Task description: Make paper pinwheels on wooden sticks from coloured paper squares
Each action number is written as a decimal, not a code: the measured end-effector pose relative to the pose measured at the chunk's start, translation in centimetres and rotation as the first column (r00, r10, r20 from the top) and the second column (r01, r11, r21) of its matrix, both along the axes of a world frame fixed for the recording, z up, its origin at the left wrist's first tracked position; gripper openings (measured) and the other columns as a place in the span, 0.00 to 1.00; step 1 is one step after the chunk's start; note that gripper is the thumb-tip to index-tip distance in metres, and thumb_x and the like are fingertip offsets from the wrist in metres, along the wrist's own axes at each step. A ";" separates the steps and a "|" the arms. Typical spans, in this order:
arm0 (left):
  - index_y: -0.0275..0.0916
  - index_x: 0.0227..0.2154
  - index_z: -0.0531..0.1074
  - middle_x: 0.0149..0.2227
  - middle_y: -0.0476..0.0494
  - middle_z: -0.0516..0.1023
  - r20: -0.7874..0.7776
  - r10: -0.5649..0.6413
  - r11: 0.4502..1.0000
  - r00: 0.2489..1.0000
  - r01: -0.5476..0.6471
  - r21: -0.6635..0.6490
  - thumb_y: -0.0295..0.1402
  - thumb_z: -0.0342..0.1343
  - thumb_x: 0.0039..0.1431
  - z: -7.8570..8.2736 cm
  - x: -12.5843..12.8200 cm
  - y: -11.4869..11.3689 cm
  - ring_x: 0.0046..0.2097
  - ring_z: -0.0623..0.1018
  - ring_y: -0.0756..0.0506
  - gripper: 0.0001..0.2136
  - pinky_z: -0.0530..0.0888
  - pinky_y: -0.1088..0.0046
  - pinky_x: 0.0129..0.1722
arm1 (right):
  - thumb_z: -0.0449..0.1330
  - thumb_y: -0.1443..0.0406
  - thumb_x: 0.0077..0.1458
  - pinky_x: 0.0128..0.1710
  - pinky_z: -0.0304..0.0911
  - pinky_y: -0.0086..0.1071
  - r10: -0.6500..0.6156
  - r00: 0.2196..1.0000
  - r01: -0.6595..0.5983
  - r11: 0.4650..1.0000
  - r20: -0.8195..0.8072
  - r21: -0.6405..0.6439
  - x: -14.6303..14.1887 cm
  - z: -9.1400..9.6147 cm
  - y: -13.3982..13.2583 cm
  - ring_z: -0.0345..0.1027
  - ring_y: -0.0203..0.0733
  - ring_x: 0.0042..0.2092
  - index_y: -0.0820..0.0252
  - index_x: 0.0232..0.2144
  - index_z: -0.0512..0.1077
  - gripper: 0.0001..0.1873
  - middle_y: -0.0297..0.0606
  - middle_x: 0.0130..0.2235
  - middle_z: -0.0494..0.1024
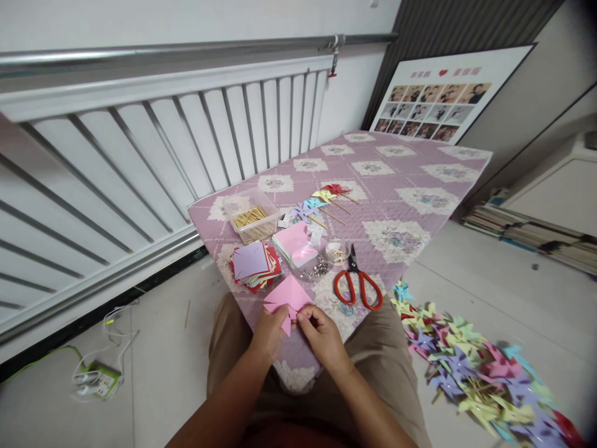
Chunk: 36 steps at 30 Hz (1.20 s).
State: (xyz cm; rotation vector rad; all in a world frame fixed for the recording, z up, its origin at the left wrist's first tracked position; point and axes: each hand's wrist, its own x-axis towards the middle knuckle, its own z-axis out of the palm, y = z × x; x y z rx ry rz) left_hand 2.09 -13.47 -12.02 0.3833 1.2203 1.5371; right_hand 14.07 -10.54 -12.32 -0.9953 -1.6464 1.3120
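A pink paper square [291, 291] with cut slits is between my two hands, close to the table's near corner. My left hand [269, 330] pinches its lower left part. The fingers of my right hand [321, 331] are closed at its lower right edge, where a flap looks bent inward. Just beyond lie a stack of coloured paper squares [254, 261], a pile of pink sheets [298, 242], a heap of small metal pins [318, 267] and a small round tub [336, 251]. Scissors with red handles [357, 283] rest to the right of my right hand.
A clear plastic box of wooden sticks [252, 218] and several finished paper pinwheels [321, 200] lie farther back on the flowered tablecloth [396, 239]. Many pinwheels [476, 367] are heaped on the floor at right. A radiator [186, 137] runs along the left, near a power strip [103, 378].
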 end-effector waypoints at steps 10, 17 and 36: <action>0.34 0.33 0.75 0.32 0.42 0.80 0.082 -0.030 0.997 0.996 0.024 0.067 0.35 0.65 0.45 0.7 0.3 -0.2 0.34 0.77 0.44 0.13 0.71 0.69 0.38 | 0.57 0.59 0.56 0.32 0.64 0.33 -0.088 0.996 0.088 0.996 0.024 -0.011 -0.3 -0.1 0.0 0.68 0.42 0.28 0.57 0.23 0.69 0.12 0.34 0.24 0.75; 0.34 0.35 0.76 0.33 0.41 0.81 -0.015 0.021 1.000 1.000 -0.021 -0.008 0.33 0.66 0.42 -0.3 0.3 0.0 0.36 0.78 0.43 0.15 0.72 0.69 0.39 | 0.56 0.59 0.56 0.32 0.63 0.33 -0.110 0.993 0.111 0.994 0.047 -0.002 -0.2 -0.2 0.0 0.68 0.42 0.29 0.57 0.23 0.69 0.12 0.34 0.24 0.74; 0.33 0.27 0.75 0.22 0.48 0.75 -0.166 -0.036 0.995 0.986 0.019 -0.100 0.32 0.62 0.45 -0.1 0.3 -0.1 0.22 0.70 0.51 0.07 0.66 0.76 0.23 | 0.57 0.59 0.55 0.31 0.62 0.32 -0.125 0.992 0.125 0.992 0.032 -0.013 -0.3 -0.1 -0.1 0.66 0.41 0.28 0.57 0.22 0.68 0.13 0.33 0.23 0.73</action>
